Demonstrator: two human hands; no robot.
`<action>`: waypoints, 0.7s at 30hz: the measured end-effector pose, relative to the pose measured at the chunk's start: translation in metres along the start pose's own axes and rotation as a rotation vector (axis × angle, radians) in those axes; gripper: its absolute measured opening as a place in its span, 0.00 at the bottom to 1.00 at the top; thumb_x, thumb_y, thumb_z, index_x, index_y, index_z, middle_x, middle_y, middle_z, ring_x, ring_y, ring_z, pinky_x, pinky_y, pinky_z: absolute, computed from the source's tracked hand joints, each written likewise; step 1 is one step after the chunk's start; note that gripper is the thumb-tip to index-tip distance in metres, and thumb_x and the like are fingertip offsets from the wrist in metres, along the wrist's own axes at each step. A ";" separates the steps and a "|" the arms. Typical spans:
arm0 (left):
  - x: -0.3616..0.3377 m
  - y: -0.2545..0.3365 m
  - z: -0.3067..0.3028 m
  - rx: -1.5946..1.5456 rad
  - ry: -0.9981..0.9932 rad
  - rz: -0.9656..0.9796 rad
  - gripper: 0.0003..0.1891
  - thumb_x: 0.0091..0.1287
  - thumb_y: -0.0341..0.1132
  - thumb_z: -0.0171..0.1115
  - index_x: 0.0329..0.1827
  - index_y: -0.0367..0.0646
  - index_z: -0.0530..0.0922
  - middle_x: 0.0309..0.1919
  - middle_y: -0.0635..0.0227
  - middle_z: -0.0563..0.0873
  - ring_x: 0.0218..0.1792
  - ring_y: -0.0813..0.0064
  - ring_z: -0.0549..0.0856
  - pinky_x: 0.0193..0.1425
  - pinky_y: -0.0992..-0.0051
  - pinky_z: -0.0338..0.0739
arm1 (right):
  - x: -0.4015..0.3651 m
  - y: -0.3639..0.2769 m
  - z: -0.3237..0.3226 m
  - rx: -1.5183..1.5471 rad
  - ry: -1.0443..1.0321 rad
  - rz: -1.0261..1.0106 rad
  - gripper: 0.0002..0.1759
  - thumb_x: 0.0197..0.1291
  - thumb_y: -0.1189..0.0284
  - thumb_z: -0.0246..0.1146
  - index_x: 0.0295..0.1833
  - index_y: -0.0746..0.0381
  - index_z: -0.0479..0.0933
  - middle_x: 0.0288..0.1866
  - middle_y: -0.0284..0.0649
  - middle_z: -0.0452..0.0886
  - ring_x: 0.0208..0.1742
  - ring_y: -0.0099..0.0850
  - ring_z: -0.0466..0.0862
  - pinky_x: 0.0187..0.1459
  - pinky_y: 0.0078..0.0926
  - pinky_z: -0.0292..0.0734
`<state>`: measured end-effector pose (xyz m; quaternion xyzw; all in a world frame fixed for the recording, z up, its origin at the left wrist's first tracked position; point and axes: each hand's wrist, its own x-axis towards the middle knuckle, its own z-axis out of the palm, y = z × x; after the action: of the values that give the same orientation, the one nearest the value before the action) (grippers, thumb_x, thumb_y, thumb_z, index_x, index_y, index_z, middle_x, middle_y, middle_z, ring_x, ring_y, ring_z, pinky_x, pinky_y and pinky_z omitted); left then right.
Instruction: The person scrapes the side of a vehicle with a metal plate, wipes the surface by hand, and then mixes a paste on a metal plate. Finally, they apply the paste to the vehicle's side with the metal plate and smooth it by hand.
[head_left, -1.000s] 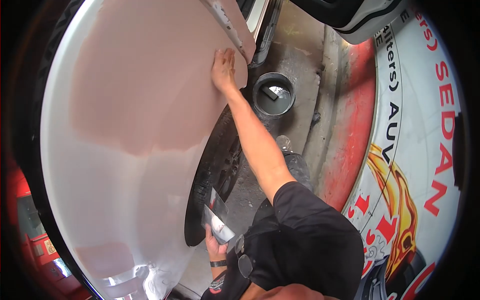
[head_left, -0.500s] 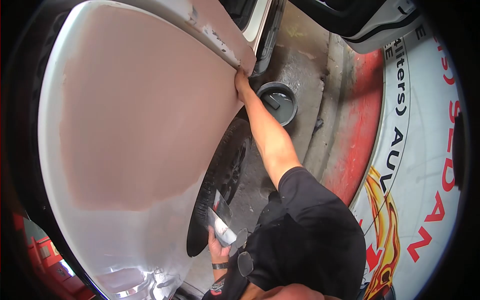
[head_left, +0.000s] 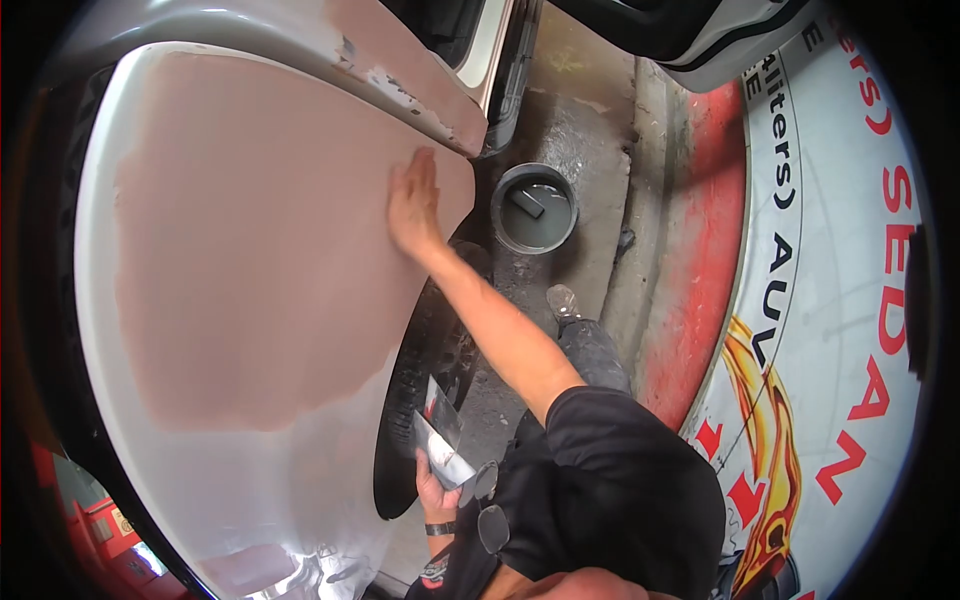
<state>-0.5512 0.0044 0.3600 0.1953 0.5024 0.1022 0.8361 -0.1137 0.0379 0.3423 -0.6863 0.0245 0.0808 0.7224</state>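
My right hand (head_left: 415,208) lies on a car's rear side panel (head_left: 260,240), fingers stretched out and slightly blurred, holding nothing. A broad pinkish-brown layer of filler covers most of that panel, with white paint around it. Low in front of my body, my left hand (head_left: 436,494) is closed on flat, shiny putty spreaders (head_left: 440,450), held beside the wheel arch. One is a bright metal plate; another behind it looks darker, with a red patch. A dark wristband (head_left: 440,528) sits at my left wrist.
A round bucket (head_left: 497,215) of cloudy water stands on the wet floor, a dark block (head_left: 527,203) in it. The tyre (head_left: 425,380) is under the panel. A red-painted kerb (head_left: 715,220) and a printed banner (head_left: 840,250) run along the right. Sunglasses (head_left: 490,525) hang at my collar.
My right hand has moved left and down from the panel's edge by the gap onto the filler surface. The view has shifted slightly. My left hand keeps its hold.
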 end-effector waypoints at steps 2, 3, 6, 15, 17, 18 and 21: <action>-0.004 -0.001 0.001 -0.039 0.031 0.019 0.23 0.74 0.50 0.59 0.64 0.44 0.76 0.55 0.66 0.86 0.52 0.67 0.86 0.58 0.63 0.81 | 0.054 0.093 0.007 0.030 0.035 0.133 0.47 0.75 0.42 0.36 0.81 0.70 0.41 0.84 0.59 0.40 0.84 0.52 0.40 0.79 0.56 0.38; -0.004 -0.002 -0.004 -0.046 0.045 0.026 0.22 0.74 0.48 0.60 0.63 0.44 0.77 0.55 0.66 0.86 0.52 0.66 0.86 0.59 0.64 0.81 | 0.082 0.146 0.011 0.023 0.064 0.160 0.47 0.74 0.42 0.37 0.80 0.71 0.43 0.83 0.60 0.43 0.84 0.51 0.42 0.79 0.53 0.40; -0.009 -0.005 0.009 0.013 0.133 0.068 0.22 0.74 0.48 0.60 0.63 0.44 0.77 0.55 0.67 0.87 0.52 0.67 0.86 0.59 0.65 0.81 | 0.120 0.195 -0.014 0.219 0.067 0.325 0.43 0.73 0.47 0.39 0.76 0.74 0.55 0.78 0.62 0.57 0.81 0.52 0.56 0.77 0.42 0.51; -0.018 -0.003 -0.042 -0.066 0.082 -0.007 0.20 0.73 0.48 0.61 0.61 0.46 0.79 0.50 0.68 0.89 0.46 0.70 0.88 0.50 0.67 0.85 | 0.029 0.153 0.008 -0.021 0.112 0.033 0.41 0.76 0.49 0.41 0.81 0.67 0.45 0.83 0.58 0.45 0.84 0.52 0.43 0.78 0.53 0.43; -0.018 -0.004 -0.041 -0.067 0.047 -0.008 0.20 0.73 0.49 0.61 0.59 0.46 0.79 0.48 0.68 0.89 0.44 0.70 0.89 0.49 0.67 0.85 | -0.032 0.101 0.013 0.020 0.091 -0.109 0.42 0.76 0.50 0.42 0.82 0.65 0.38 0.85 0.54 0.33 0.85 0.51 0.33 0.78 0.59 0.32; -0.019 -0.005 -0.043 -0.077 0.061 -0.012 0.20 0.73 0.49 0.61 0.59 0.46 0.79 0.48 0.68 0.89 0.43 0.69 0.89 0.48 0.67 0.85 | -0.063 0.072 0.011 0.029 0.085 -0.162 0.42 0.77 0.52 0.42 0.82 0.65 0.37 0.85 0.55 0.33 0.85 0.52 0.34 0.78 0.60 0.32; -0.017 -0.007 -0.057 -0.097 0.098 -0.028 0.20 0.72 0.50 0.62 0.58 0.46 0.79 0.46 0.67 0.89 0.43 0.69 0.89 0.47 0.67 0.86 | -0.142 0.027 0.010 0.054 0.018 -0.366 0.44 0.75 0.54 0.42 0.81 0.71 0.34 0.84 0.60 0.31 0.84 0.55 0.33 0.78 0.56 0.26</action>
<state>-0.6094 0.0049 0.3466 0.1421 0.5397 0.1241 0.8204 -0.2582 0.0374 0.3373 -0.6603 -0.0921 -0.0591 0.7430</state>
